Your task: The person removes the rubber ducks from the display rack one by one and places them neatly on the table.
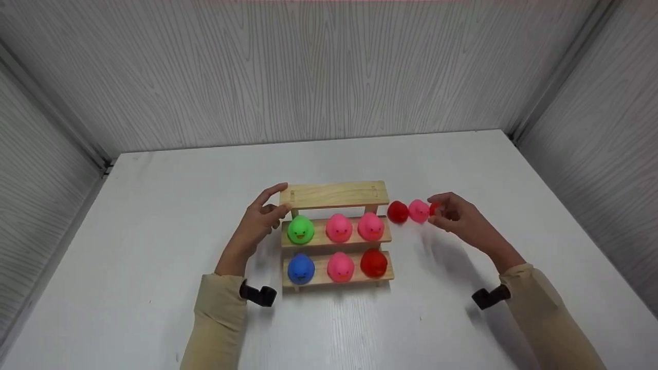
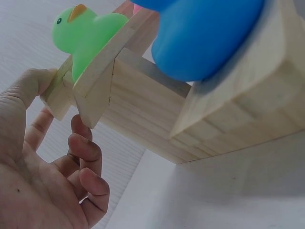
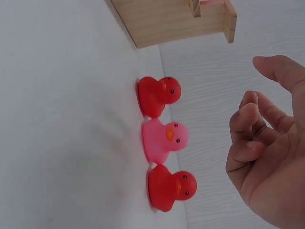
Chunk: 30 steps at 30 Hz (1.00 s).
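My left hand [image 1: 255, 224] pinches the left end of the top board of a small wooden stepped rack [image 1: 334, 195], thumb at the front edge. A green rubber duck [image 1: 300, 229] and two pink ones sit on the middle step. On the lowest step are a blue rubber duck [image 2: 205, 38], a pink one and a red one. To the rack's right, a red rubber duck [image 3: 155, 96], a pink duck [image 3: 159, 141] and another red duck [image 3: 169, 188] stand in a row. Near these hovers my right hand [image 3: 271, 157], fingers bent, thumb apart, holding nothing.
The rack stands on a white table [image 1: 154, 246]. Grey wood-grain panels [image 1: 318, 72] rise behind the table and at both sides. Each wrist carries a small black camera, such as the right one [image 1: 491, 297].
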Motion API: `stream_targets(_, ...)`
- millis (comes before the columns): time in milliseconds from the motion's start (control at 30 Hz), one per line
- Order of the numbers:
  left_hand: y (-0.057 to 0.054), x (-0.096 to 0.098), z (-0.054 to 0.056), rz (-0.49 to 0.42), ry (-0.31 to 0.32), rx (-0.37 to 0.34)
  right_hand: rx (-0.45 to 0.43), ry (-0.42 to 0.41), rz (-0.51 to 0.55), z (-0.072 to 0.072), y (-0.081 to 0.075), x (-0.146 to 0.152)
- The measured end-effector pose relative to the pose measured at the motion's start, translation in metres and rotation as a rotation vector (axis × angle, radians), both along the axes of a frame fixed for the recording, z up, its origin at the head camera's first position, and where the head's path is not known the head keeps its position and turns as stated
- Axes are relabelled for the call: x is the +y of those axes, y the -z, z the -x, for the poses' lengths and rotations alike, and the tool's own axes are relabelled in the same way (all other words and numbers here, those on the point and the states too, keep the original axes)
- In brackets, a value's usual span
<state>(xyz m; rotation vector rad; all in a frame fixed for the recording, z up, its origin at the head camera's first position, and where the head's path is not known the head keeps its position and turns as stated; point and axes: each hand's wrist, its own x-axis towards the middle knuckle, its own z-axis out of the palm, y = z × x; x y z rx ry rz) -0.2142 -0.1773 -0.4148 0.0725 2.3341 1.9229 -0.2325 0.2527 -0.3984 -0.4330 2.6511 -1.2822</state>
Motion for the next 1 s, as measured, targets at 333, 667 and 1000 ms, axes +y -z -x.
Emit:
stream_targets(333,0.0,0.001,0.003,-0.014,-0.004,-0.005,-0.01,-0.084,0.112,-0.015,-0.01,-0.033)
stream_targets(667,-0.002,0.0,0.001,-0.004,0.007,-0.008,-0.059,-0.11,0.208,-0.024,-0.011,-0.059)
stream_targets(1000,0.0,0.001,0.001,0.005,-0.007,-0.012,-0.077,-0.152,0.224,-0.025,-0.003,-0.078)
